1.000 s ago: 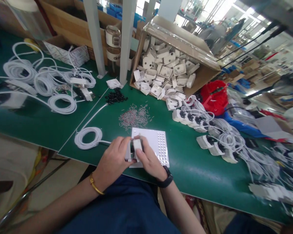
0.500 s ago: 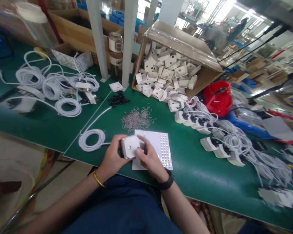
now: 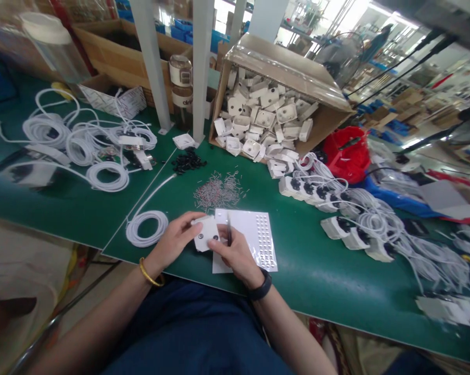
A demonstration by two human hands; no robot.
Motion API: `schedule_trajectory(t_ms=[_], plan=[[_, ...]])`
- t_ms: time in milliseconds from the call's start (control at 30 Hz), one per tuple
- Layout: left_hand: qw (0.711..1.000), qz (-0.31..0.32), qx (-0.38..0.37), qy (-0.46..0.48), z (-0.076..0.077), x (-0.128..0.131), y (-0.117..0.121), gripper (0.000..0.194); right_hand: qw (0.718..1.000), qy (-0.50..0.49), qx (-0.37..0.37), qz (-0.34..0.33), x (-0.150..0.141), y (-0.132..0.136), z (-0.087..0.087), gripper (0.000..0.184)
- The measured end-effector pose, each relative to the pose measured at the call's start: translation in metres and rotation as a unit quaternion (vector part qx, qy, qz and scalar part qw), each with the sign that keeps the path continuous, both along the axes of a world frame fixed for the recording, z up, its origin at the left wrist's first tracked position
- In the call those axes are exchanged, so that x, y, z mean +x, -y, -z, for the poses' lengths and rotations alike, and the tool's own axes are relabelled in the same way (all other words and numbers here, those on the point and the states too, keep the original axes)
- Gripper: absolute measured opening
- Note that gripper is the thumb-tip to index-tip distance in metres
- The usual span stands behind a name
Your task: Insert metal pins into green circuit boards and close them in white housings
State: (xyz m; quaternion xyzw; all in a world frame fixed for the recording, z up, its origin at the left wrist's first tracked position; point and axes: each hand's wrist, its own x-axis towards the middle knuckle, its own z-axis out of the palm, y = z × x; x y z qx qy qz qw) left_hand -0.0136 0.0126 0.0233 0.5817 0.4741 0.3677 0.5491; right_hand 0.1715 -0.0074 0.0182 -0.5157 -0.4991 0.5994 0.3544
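Observation:
My left hand (image 3: 176, 240) grips a small white plastic socket housing (image 3: 205, 233) with two round spots showing on its face. My right hand (image 3: 235, 253) presses a fingertip against that housing and pinches a thin dark tool (image 3: 229, 232) that points upward. Both hands hover over a white sheet (image 3: 250, 237) carrying rows of small round stickers along its right part. A white cable runs from the housing to a coil (image 3: 147, 227) on the green table (image 3: 305, 271) just left of my hands.
A tipped cardboard box (image 3: 281, 78) spills white plastic shells behind. Small metal pins (image 3: 219, 190) and black bits (image 3: 188, 160) lie ahead. Finished sockets with cables (image 3: 347, 219) pile at right, cable coils (image 3: 82, 140) at left. Two grey posts (image 3: 201, 67) and a bottle (image 3: 180, 83) stand behind.
The housing has been turned in my hands, from edge-on to its flat face with two spots upward. My right fingertip now rests on that face.

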Motion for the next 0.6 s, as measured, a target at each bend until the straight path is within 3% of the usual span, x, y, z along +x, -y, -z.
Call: schedule_trajectory(t_ms=[67,100,200,267,333,367,433,533,600], plan=[[0.998,0.015,0.061,-0.018,-0.005,-0.005,0.000,0.042,0.987,0.107,0.116,-0.023,0.004,-0.006,0.001,0.045],[0.995,0.012,0.093,-0.031,-0.008,-0.009,0.001,0.044,0.965,0.176,0.187,-0.043,0.007,-0.009,0.002,0.043],[0.979,-0.082,0.162,-0.091,-0.013,-0.023,-0.001,0.042,0.841,0.381,0.358,-0.138,0.013,-0.011,0.007,0.034],[0.957,-0.155,0.186,-0.160,-0.014,-0.033,-0.006,0.033,0.759,0.468,0.408,-0.197,0.017,-0.006,0.010,0.036],[0.937,-0.154,0.205,-0.237,-0.013,-0.041,-0.017,0.027,0.723,0.488,0.432,-0.232,0.021,0.002,0.012,0.033],[0.930,-0.125,0.215,-0.272,-0.012,-0.044,-0.024,0.025,0.724,0.476,0.438,-0.240,0.025,0.006,0.013,0.032],[0.915,-0.038,0.242,-0.321,-0.011,-0.046,-0.042,0.022,0.761,0.429,0.434,-0.218,0.033,0.005,0.013,0.030],[0.890,0.116,0.260,-0.355,-0.007,-0.042,-0.073,0.021,0.846,0.398,0.348,-0.074,0.053,-0.021,0.011,0.025],[0.876,0.205,0.243,-0.364,-0.003,-0.037,-0.092,0.017,0.864,0.423,0.274,0.009,0.067,-0.051,0.010,0.022]])
